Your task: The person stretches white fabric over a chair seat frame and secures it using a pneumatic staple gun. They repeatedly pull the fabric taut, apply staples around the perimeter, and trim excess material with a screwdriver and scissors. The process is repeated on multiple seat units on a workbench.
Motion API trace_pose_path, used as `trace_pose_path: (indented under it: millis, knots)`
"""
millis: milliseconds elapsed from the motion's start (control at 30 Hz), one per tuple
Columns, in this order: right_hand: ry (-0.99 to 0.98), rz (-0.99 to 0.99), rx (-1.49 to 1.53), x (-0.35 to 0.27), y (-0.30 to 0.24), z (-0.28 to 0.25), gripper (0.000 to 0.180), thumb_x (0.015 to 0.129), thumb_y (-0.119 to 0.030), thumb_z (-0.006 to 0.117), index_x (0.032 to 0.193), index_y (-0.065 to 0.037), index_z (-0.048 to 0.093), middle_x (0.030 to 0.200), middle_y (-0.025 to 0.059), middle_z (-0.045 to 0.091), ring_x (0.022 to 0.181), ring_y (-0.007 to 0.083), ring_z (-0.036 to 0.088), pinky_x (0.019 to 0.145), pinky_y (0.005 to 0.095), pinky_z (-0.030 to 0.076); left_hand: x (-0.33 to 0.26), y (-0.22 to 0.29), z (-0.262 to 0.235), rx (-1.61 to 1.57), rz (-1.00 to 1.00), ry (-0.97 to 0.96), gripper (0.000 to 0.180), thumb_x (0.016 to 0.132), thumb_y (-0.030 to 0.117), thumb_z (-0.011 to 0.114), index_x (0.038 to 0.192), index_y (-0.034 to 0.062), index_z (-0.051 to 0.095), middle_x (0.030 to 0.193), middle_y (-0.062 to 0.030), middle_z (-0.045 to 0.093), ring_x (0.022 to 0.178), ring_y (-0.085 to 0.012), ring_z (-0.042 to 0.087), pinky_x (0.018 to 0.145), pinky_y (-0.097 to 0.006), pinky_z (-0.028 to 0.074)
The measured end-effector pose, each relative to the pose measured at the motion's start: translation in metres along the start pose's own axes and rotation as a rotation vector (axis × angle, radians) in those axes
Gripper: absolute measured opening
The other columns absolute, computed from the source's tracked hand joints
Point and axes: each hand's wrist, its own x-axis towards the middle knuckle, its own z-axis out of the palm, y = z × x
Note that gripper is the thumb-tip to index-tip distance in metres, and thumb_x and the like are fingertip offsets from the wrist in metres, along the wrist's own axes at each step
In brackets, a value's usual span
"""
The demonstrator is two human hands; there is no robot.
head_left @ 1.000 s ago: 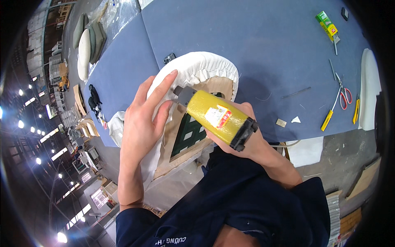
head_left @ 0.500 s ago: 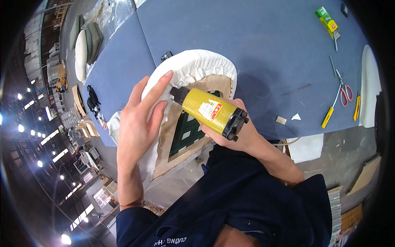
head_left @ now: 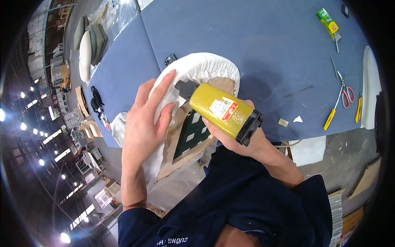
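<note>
Head view, read from left to right as I watch it remotely. At the far left edge I see a stack of pale oval cushion pads (head_left: 85, 51) beyond the blue-grey padded worktable (head_left: 263, 45). Next comes my left hand (head_left: 145, 123), open and flat, fingers spread, palm pressing the white fabric wrapped over the rim of the round upholstered seat panel (head_left: 197, 72). The panel lies upside down on the near edge of the table, its brown wooden underside and a dark green webbed opening (head_left: 191, 133) facing up, with gathered fabric pleats along its far rim. Just beside the left fingertips I see the dark nose of the yellow cylindrical pneumatic staple gun (head_left: 222, 112), which touches the fabric where it folds onto the wood. My right hand (head_left: 247, 142) is closed around the gun's body from beneath; the fingers are largely hidden behind the tool. The gun is tilted, black rear cap toward me, a red and white label on its upper side. Further right on the table I note a small pale scrap (head_left: 283, 122), a thin dark rod (head_left: 297, 91), a yellow-handled tool (head_left: 329, 119), red-handled scissors (head_left: 345, 91), and a green and yellow box (head_left: 328, 24) near the far edge. My dark blue sleeves fill the lower edge.
</note>
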Motion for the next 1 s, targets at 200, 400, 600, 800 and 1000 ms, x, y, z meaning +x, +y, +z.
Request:
trace_pose_path:
  millis: [200,400,600,800,1000]
  knots:
    - [0.045,0.018,-0.004,-0.005,0.022,0.013,0.024,0.095,-0.013,0.080,0.118,-0.008,0.081,0.106,0.0066,0.084,0.095,0.0243,0.080,0.085,0.0419,0.053,0.001,0.002,0.001,0.042,-0.015,-0.017,0.068,0.095,0.003,0.071,0.158,0.0278,0.063,0.138,-0.0201,0.064,0.103,-0.0417,0.074,0.086,-0.048,0.062]
    - [0.020,0.067,0.026,-0.017,0.039,0.019,0.051,0.080,-0.023,0.093,0.121,-0.001,0.073,0.104,0.0144,0.078,0.099,0.0373,0.073,0.093,0.0458,0.054,0.002,0.002,0.001,0.046,-0.012,-0.023,0.067,0.095,0.003,0.071,0.157,0.0279,0.064,0.137,-0.0196,0.064,0.101,-0.0420,0.074,0.085,-0.048,0.062]
    - [0.037,-0.026,-0.066,-0.011,0.032,0.011,0.023,0.092,-0.008,0.080,0.115,-0.004,0.080,0.101,0.0087,0.083,0.087,0.0272,0.080,0.078,0.0386,0.059,0.000,0.003,0.001,0.034,-0.021,-0.016,0.065,0.095,0.004,0.071,0.155,0.0285,0.065,0.138,-0.0211,0.064,0.104,-0.0434,0.074,0.087,-0.049,0.062]
    - [0.138,0.683,0.512,-0.045,0.013,-0.044,0.032,0.092,-0.012,0.087,0.121,-0.001,0.079,0.108,0.0058,0.083,0.091,0.0135,0.077,0.080,0.0362,0.060,-0.025,0.017,0.001,-0.343,-0.023,-0.044,0.090,0.084,0.017,0.086,0.164,0.0022,0.048,0.153,-0.0257,0.062,0.138,-0.0438,0.065,0.113,-0.047,0.053]
    - [0.130,0.678,-0.723,-0.128,0.127,-0.145,0.059,0.087,-0.022,0.088,0.139,-0.003,0.068,0.101,0.0198,0.079,0.084,0.0414,0.074,0.081,0.0478,0.060,-0.055,0.056,0.019,-0.573,-0.127,-0.217,0.123,0.069,0.028,0.098,0.169,-0.0029,0.034,0.160,-0.0279,0.056,0.149,-0.0417,0.057,0.121,-0.046,0.046]
